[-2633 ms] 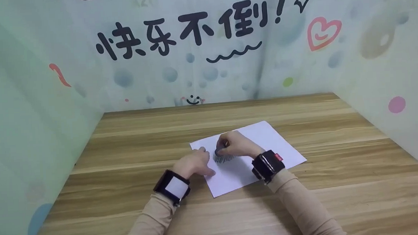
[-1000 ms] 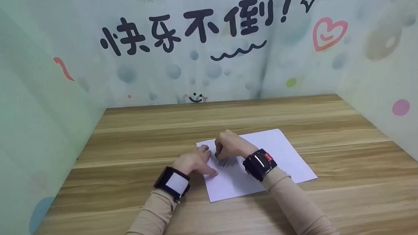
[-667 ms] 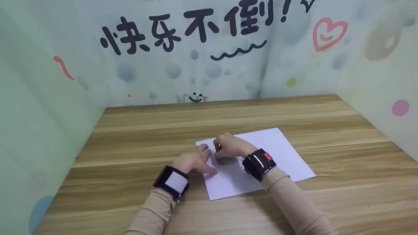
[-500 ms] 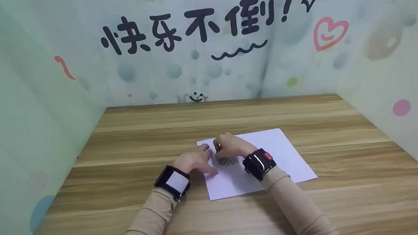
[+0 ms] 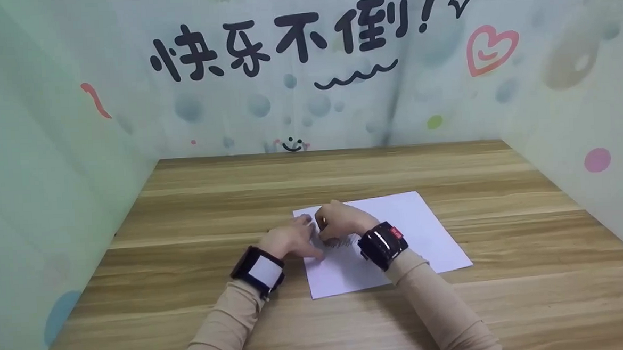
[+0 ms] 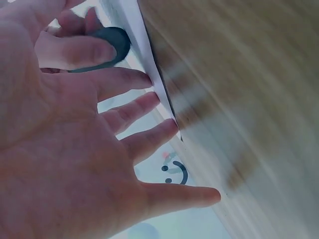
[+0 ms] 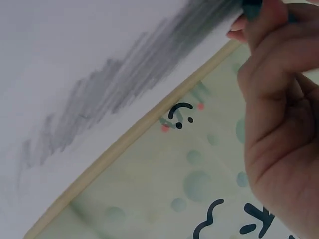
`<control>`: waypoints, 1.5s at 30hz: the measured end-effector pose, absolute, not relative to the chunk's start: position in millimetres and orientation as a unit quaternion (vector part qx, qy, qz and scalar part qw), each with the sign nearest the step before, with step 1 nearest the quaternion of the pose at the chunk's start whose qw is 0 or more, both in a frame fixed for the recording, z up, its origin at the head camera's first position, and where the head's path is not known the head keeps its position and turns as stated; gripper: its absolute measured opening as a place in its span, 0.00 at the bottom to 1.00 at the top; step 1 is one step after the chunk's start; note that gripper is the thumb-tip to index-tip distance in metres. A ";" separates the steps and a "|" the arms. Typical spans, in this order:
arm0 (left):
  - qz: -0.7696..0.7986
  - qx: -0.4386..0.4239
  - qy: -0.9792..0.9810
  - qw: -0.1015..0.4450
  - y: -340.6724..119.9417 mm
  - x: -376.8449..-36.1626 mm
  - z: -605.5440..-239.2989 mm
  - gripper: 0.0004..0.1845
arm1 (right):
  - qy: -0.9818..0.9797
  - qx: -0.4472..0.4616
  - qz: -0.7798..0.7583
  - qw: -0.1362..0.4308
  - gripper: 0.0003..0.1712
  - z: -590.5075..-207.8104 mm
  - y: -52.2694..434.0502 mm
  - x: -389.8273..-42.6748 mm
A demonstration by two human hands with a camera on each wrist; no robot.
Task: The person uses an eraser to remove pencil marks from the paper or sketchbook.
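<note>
A white sheet of paper (image 5: pixel 415 228) lies on the wooden table (image 5: pixel 343 173), with a patch of grey pencil shading (image 5: pixel 343 243) near its left end. My left hand (image 5: pixel 291 243) rests flat with spread, straight fingers on the paper's left edge (image 6: pixel 149 79). My right hand (image 5: pixel 340 221) is curled round a small dark eraser (image 6: pixel 107 44), held against the shaded patch (image 7: pixel 129 84) right beside the left fingers. Only the eraser's dark tip (image 7: pixel 251 7) shows in the right wrist view. Both wrists wear black camera bands.
Printed cloth walls close in the table: a back wall (image 5: pixel 284 64) with black characters, a left wall (image 5: pixel 34 184) and a right wall (image 5: pixel 579 102). Bare wood runs round the paper on all sides.
My right hand with the eraser has slid slightly left across the shading, closer to the left fingers. The left hand stays flat on the paper.
</note>
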State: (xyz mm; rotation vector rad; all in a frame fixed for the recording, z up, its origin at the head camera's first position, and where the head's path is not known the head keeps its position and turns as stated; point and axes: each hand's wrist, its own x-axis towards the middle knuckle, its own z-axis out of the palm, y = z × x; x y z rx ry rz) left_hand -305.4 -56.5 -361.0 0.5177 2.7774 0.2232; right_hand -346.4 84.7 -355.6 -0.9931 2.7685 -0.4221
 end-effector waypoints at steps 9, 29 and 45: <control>0.081 0.176 0.970 0.148 -54.7 -304.7 -362.1 0.39 | 0.928 -0.325 -0.150 0.106 0.02 -355.1 82.4 -343.4; 0.077 0.186 0.967 0.155 -56.2 -305.5 -361.6 0.40 | 0.929 -0.317 -0.151 0.115 0.04 -352.0 85.8 -343.6; 0.077 0.199 0.964 0.158 -58.3 -308.1 -363.9 0.41 | 0.928 -0.331 -0.145 0.091 0.04 -355.3 86.0 -346.6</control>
